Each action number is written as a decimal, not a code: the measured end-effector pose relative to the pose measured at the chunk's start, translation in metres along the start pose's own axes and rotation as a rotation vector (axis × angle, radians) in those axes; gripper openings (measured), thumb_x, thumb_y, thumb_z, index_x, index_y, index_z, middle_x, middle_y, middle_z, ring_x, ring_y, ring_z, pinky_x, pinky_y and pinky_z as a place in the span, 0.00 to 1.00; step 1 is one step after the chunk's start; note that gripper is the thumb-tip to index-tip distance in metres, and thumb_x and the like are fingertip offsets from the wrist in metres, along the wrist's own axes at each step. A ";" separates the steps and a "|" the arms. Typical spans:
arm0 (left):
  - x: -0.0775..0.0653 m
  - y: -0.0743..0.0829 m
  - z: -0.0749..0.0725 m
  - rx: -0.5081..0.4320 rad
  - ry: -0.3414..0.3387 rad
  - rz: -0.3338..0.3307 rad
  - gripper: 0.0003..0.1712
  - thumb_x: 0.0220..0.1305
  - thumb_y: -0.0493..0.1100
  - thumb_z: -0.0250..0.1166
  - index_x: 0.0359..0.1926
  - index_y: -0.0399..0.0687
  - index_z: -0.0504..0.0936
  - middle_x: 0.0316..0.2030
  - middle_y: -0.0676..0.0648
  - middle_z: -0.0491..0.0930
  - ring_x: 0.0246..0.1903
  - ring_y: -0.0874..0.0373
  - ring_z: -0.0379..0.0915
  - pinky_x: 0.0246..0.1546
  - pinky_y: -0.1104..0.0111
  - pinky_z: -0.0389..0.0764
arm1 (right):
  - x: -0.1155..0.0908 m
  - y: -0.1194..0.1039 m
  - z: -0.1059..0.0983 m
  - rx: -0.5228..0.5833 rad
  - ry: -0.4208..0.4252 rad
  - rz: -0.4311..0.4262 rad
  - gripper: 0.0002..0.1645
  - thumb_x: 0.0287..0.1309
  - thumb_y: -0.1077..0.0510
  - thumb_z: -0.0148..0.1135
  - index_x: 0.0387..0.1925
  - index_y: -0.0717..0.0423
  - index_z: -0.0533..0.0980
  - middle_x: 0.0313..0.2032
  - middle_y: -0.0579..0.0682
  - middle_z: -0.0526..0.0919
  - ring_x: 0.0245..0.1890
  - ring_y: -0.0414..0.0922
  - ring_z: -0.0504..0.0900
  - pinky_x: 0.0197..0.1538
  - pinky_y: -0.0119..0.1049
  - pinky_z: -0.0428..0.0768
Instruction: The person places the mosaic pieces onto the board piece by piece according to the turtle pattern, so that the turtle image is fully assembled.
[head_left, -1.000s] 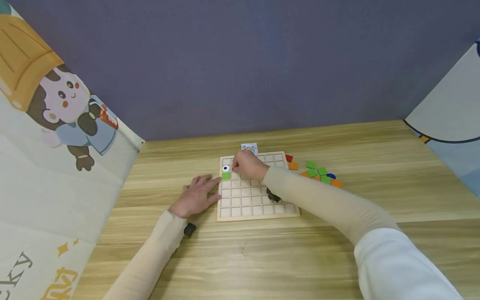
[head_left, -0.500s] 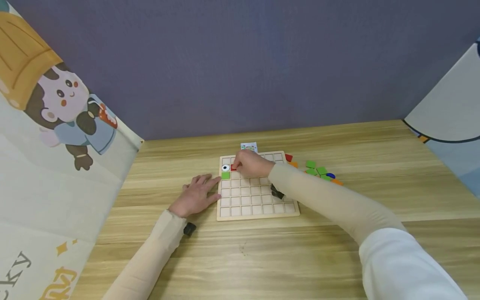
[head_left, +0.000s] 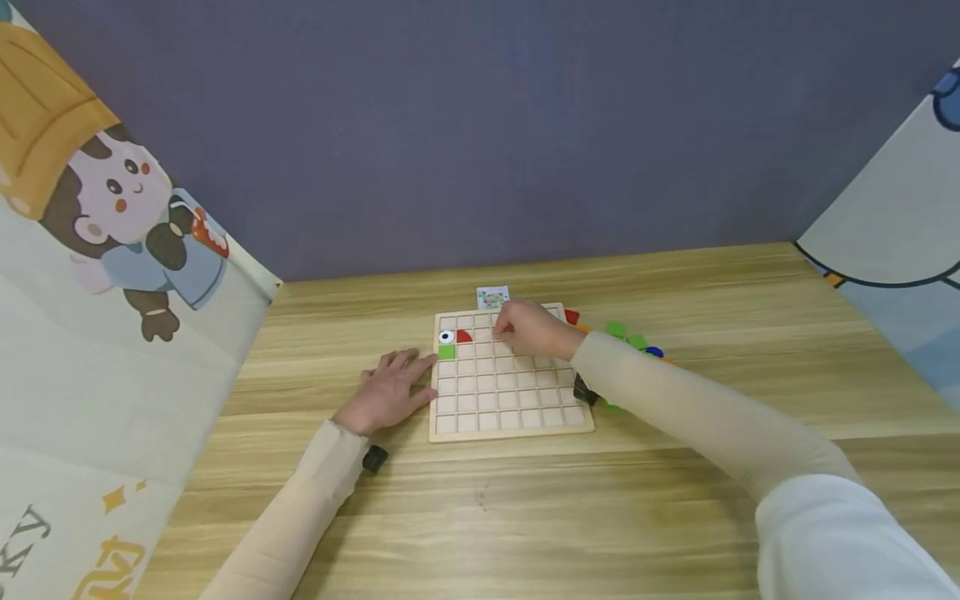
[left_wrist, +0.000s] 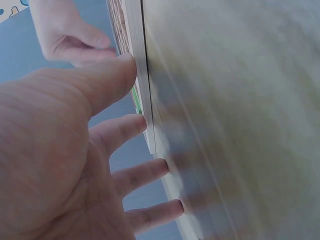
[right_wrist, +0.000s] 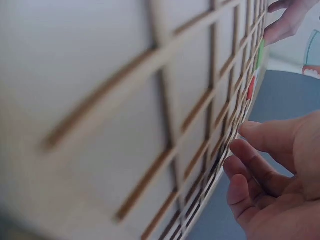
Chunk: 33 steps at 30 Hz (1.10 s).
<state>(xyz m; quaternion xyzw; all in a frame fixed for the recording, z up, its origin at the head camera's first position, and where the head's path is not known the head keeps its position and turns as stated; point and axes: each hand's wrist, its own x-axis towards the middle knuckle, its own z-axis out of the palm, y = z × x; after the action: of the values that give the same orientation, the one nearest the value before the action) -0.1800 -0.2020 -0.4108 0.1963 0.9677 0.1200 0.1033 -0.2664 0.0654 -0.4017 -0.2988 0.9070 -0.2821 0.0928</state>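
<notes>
I have two bare hands in view. The left hand (head_left: 386, 392) lies flat with fingers spread, gripping nothing; its thumb and one finger touch the near side of one gridded board (head_left: 510, 437). The right hand (head_left: 535, 329) hovers over that board, fingers loosely bent with a gap to the thumb, and I see nothing in its grasp; whether its fingertips touch the wood, I can't tell.

Between the two hands, three pieces sit in the grid: one white eye piece (head_left: 446, 337), one red quarter-round (head_left: 464, 337) just to its right, and one green square (head_left: 447, 352) below the eye. Beyond the right hand's fingers is one picture card (head_left: 492, 297). Beside the right forearm I count one loose red piece (head_left: 572, 317), one blue piece (head_left: 655, 352) and at least three green pieces (head_left: 616, 330); the arm hides part of this heap.
</notes>
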 end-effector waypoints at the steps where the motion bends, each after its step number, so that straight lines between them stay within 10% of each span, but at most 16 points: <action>1: -0.001 -0.001 0.000 0.001 -0.001 0.000 0.37 0.68 0.60 0.53 0.72 0.54 0.58 0.70 0.38 0.52 0.66 0.35 0.46 0.53 0.31 0.52 | -0.002 0.003 0.000 0.004 0.003 0.001 0.11 0.61 0.65 0.59 0.45 0.60 0.82 0.42 0.50 0.79 0.43 0.46 0.77 0.48 0.40 0.76; 33: -0.011 -0.006 0.002 0.004 -0.004 0.029 0.36 0.68 0.60 0.53 0.72 0.54 0.58 0.70 0.37 0.52 0.66 0.34 0.45 0.53 0.30 0.51 | -0.069 0.078 -0.046 0.002 0.094 0.208 0.14 0.61 0.67 0.56 0.48 0.62 0.80 0.47 0.58 0.78 0.42 0.51 0.78 0.44 0.46 0.78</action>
<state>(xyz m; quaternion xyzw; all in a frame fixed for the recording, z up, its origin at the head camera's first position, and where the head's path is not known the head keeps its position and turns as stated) -0.1716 -0.2116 -0.4123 0.2106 0.9648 0.1194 0.1031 -0.2639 0.1789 -0.4082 -0.1892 0.9361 -0.2857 0.0793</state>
